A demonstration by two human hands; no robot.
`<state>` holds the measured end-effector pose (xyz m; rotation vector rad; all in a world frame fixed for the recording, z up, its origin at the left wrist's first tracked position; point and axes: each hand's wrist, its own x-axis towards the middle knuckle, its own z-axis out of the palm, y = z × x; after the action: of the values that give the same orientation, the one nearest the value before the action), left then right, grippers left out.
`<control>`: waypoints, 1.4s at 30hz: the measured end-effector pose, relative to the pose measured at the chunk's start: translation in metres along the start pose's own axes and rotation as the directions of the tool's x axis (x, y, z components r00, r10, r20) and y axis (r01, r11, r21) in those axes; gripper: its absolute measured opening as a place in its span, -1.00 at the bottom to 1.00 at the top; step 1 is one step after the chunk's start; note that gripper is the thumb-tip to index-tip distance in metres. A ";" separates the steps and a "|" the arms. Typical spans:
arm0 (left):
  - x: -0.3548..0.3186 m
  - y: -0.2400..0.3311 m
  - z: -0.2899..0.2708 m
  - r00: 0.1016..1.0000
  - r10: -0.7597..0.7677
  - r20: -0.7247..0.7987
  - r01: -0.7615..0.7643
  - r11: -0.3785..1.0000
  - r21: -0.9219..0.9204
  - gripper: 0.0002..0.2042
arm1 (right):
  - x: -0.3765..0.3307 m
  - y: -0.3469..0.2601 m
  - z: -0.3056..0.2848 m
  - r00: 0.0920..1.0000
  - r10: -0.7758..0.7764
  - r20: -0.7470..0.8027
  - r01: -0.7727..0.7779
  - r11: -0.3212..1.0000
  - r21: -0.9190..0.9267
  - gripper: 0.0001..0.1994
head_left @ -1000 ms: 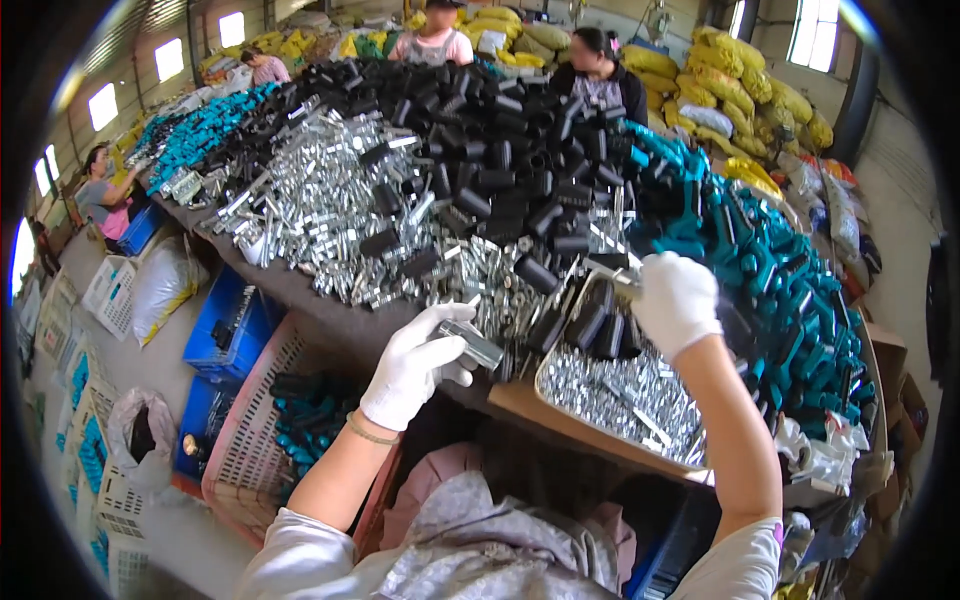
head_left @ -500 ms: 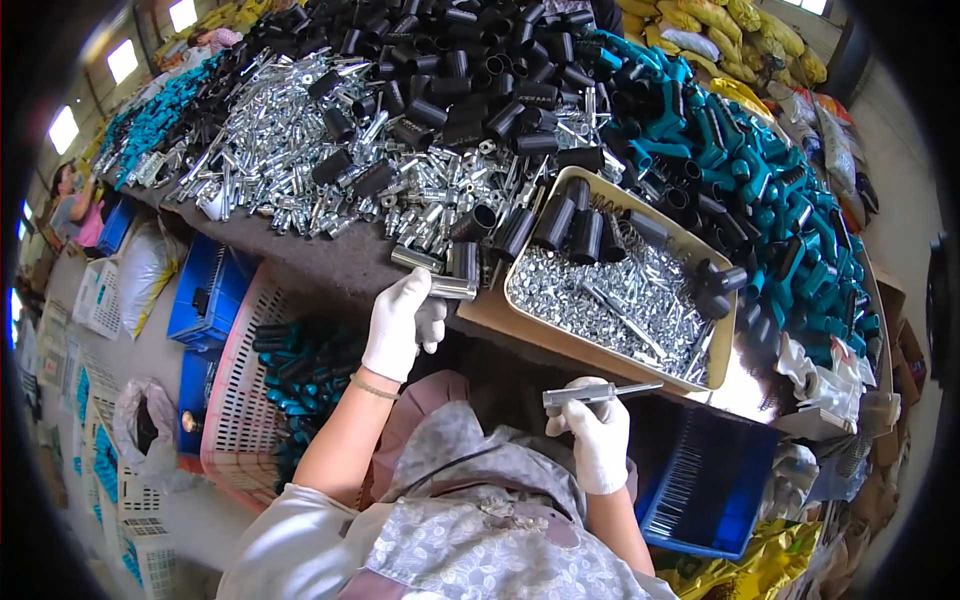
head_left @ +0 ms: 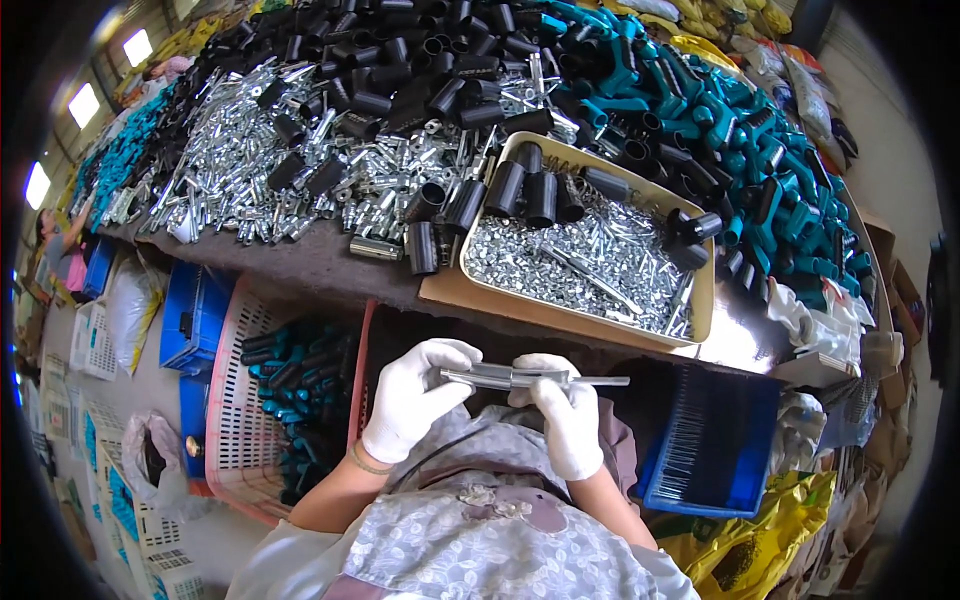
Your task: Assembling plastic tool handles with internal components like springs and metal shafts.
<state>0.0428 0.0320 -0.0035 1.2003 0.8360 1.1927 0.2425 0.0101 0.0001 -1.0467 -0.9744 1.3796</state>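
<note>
In front of my apron, both white-gloved hands meet on metal parts held level. My left hand (head_left: 412, 405) is closed around the left end of a silvery metal tube (head_left: 490, 376). My right hand (head_left: 573, 430) pinches a metal part with a thin shaft (head_left: 606, 381) that points right. The two parts are end to end, in line and touching; whether one sits inside the other I cannot tell. Beyond my hands, a cream tray (head_left: 575, 317) holds small metal pieces, springs and black sleeves. Left of it, a loose metal cylinder (head_left: 376, 248) lies beside an upright black sleeve (head_left: 422, 248).
Heaps of metal parts (head_left: 235, 150), black sleeves (head_left: 400, 75) and teal handles (head_left: 770, 200) cover the bench. Below left stands a pink basket (head_left: 228, 400) with teal-and-black pieces. A blue bin (head_left: 745, 440) of thin rods is at right. Another person (head_left: 65, 250) is far left.
My left hand has come back from the bench edge with the metal tube. My right hand has moved slightly left, and the two metal parts now meet in front of me.
</note>
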 end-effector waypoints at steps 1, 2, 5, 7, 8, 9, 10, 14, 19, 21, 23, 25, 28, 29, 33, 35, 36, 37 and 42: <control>0.000 -0.004 0.004 1.000 0.015 -0.001 -0.015 1.000 -0.019 -0.77 | -0.002 -0.001 0.002 1.000 0.013 -0.020 -0.013 1.000 -0.023 -0.61; -0.001 -0.005 0.008 1.000 -0.008 -0.003 0.008 1.000 -0.026 -0.76 | -0.002 -0.001 0.000 1.000 0.007 -0.004 -0.007 0.999 -0.031 -0.60; -0.004 -0.006 0.019 0.994 -0.026 0.108 -0.012 0.942 0.335 -0.63 | -0.001 -0.002 -0.008 0.966 -0.199 0.166 0.252 0.869 -0.425 -0.59; -0.009 -0.016 0.021 0.977 0.010 0.214 -0.140 0.787 0.601 -0.59 | -0.004 -0.024 -0.001 0.939 -0.208 0.274 0.343 0.626 -0.700 -0.57; -0.011 -0.024 0.019 0.974 0.016 0.225 -0.155 0.774 0.614 -0.59 | -0.004 -0.030 -0.001 0.928 -0.188 0.321 0.372 0.495 -0.785 -0.55; -0.011 -0.029 0.017 0.972 0.022 0.236 -0.169 0.761 0.626 -0.58 | -0.004 -0.037 -0.004 0.924 -0.121 0.363 0.375 0.477 -0.795 -0.52; -0.009 -0.020 0.016 0.959 -0.185 0.216 0.012 0.785 0.619 -0.57 | -0.004 -0.046 -0.010 0.915 -0.052 0.401 0.378 0.462 -0.803 -0.48; -0.010 -0.013 0.013 0.956 -0.138 0.257 0.113 0.988 0.108 -0.63 | 0.019 -0.083 -0.044 0.816 -0.340 0.468 0.578 0.472 -0.665 -0.61; -0.007 0.004 0.025 0.964 0.070 0.256 -0.179 0.882 0.435 -0.64 | 0.094 -0.103 -0.102 0.749 -0.650 0.131 0.111 -0.072 -0.991 -0.77; -0.006 0.017 0.028 0.958 0.067 0.280 -0.225 0.778 0.586 -0.66 | 0.111 -0.108 -0.110 0.823 -0.566 0.035 -0.063 -0.153 -0.986 -0.69; -0.008 0.011 0.023 0.973 0.116 0.198 -0.193 0.878 0.437 -0.69 | 0.126 -0.103 -0.109 0.886 -0.463 -0.027 -0.129 -0.191 -0.973 -0.69; -0.010 0.006 0.019 0.994 0.061 0.087 -0.085 0.947 0.311 -0.70 | 0.128 -0.100 -0.109 0.880 -0.475 -0.011 -0.111 -0.182 -0.977 -0.69; -0.011 0.009 0.016 0.997 -0.069 -0.017 0.070 0.996 0.058 -0.63 | 0.126 -0.097 -0.113 0.881 -0.472 -0.027 -0.086 -0.104 -0.991 -0.73; -0.010 0.009 0.014 0.998 -0.053 -0.026 0.054 0.997 0.060 -0.60 | 0.126 -0.095 -0.116 0.875 -0.484 -0.031 -0.079 -0.078 -0.994 -0.74; -0.005 0.014 0.014 0.995 -0.045 -0.091 0.050 0.998 0.046 -0.41 | 0.121 -0.092 -0.112 0.840 -0.539 -0.054 0.002 0.103 -0.995 -0.79; -0.003 0.015 0.014 0.995 -0.036 -0.091 0.041 0.998 0.056 -0.38 | 0.120 -0.092 -0.117 0.728 -0.685 -0.004 0.124 0.138 -0.983 -0.79; -0.002 0.014 0.016 0.994 0.002 -0.111 0.001 1.000 0.028 -0.38 | 0.116 -0.094 -0.117 0.686 -0.723 -0.077 0.158 0.252 -0.955 -0.78; -0.001 0.014 0.016 0.990 0.039 -0.139 -0.039 0.999 0.002 -0.37 | 0.111 -0.094 -0.118 0.665 -0.736 -0.124 0.211 0.345 -0.914 -0.75; -0.002 0.018 0.014 0.985 0.058 -0.161 -0.072 0.994 -0.082 -0.48 | 0.085 -0.075 -0.126 0.649 -0.758 -0.065 0.329 0.357 -0.874 -0.72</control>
<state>0.0512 0.0261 0.0167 1.0792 0.8581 1.3780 0.3825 0.0992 0.0324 -1.4108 -1.4520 -0.0462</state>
